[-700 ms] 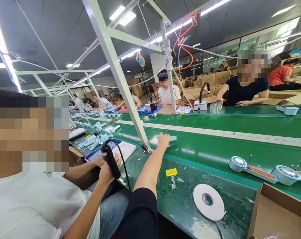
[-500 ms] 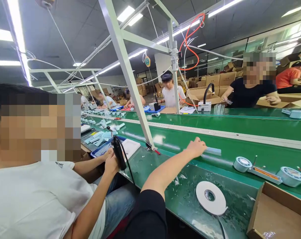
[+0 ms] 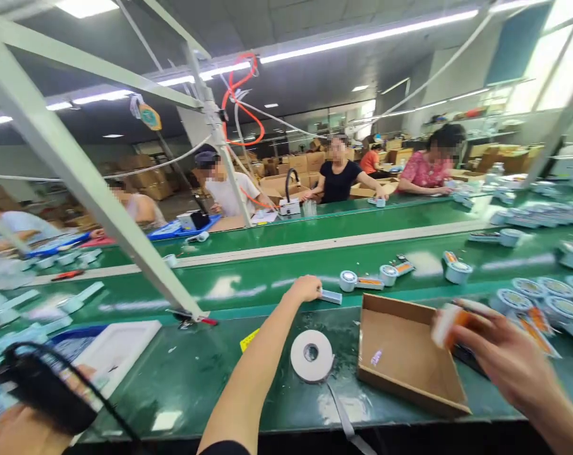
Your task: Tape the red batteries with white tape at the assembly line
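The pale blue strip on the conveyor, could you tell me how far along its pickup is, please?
Done: the left hand has closed on the pale blue strip. In hand: the right hand holds a blurred white and orange part. Left: the cardboard tray holds almost nothing.

Your left hand [image 3: 306, 289] is stretched far forward, arm nearly straight and bare from the dark sleeve at the elbow, knuckles up, fingers [image 3: 314, 292] curled closed. Your right hand [image 3: 499, 354] sits nearer your body at the right, blurred, palm turned down, fingers [image 3: 461, 325] bent inward in a pinch.
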A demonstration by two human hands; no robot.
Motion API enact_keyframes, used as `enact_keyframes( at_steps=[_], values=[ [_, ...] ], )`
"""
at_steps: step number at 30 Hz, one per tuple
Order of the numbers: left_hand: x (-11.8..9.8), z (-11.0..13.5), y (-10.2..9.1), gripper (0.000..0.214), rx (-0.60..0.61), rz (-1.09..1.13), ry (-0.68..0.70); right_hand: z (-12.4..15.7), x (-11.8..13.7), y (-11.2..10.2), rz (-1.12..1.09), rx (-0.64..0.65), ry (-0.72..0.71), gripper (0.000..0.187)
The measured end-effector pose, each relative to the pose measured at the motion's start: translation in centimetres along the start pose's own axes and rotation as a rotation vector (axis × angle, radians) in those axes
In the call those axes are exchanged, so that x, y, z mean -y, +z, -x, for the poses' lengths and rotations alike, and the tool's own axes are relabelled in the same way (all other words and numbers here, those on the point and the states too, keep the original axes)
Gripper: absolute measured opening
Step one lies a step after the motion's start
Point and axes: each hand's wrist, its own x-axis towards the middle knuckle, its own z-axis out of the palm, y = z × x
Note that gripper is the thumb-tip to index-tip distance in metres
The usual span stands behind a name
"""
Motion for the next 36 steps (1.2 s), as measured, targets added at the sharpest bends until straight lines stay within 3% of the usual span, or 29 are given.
enact_keyframes(
  at_steps=[3, 6, 9, 11, 16, 23, 26, 29, 33, 34, 36],
  values=[
    [1.2, -0.4, -0.4, 0.028, -0.057, 0.076, 0.005, -4.4, 0.6, 5.4, 0.185, 0.326, -0.124, 0.038],
    [1.8, -0.3, -0.1, 0.029, -0.115, 0.145, -0.024, -10.5, 0.5, 12.6, 0.656, 0.528, -0.298, 0.027],
    [1.6, -0.4, 0.4, 0.029, -0.143, 0.207, -0.052, -14.0, -0.6, 17.4, 0.879, 0.650, -0.325, 0.023],
    [1.3, -0.8, 0.6, 0.028, -0.150, 0.243, -0.076, -14.8, -1.6, 18.7, 0.960, 0.722, -0.329, 0.019],
    [0.7, -2.3, 0.9, 0.030, -0.176, 0.318, -0.132, -14.8, -3.2, 19.3, 1.163, 0.832, -0.329, 0.027],
    [-0.7, -4.0, 1.3, 0.031, -0.239, 0.377, -0.175, -15.8, -2.1, 21.2, 1.238, 0.955, -0.249, 0.027],
    [-1.3, -3.7, 0.8, 0.029, -0.271, 0.389, -0.224, -16.0, 0.5, 19.9, 1.204, 0.939, -0.252, 0.026],
    [-0.9, -3.0, -0.4, 0.028, -0.337, 0.400, -0.359, -13.1, 3.3, 15.8, 1.133, 0.803, -0.322, 0.036],
    [-0.3, -1.1, -2.7, 0.034, -0.410, 0.442, -0.451, -3.8, 3.3, 7.2, 1.023, 0.689, -0.387, 0.066],
    [-0.8, -0.1, -2.8, 0.040, -0.434, 0.441, -0.436, -1.0, 2.7, 5.0, 1.032, 0.671, -0.381, 0.066],
    [-3.2, 3.0, -1.8, 0.050, -0.531, 0.478, -0.347, 4.6, 1.4, 1.2, 1.052, 0.622, -0.345, 0.044]
  ],
)
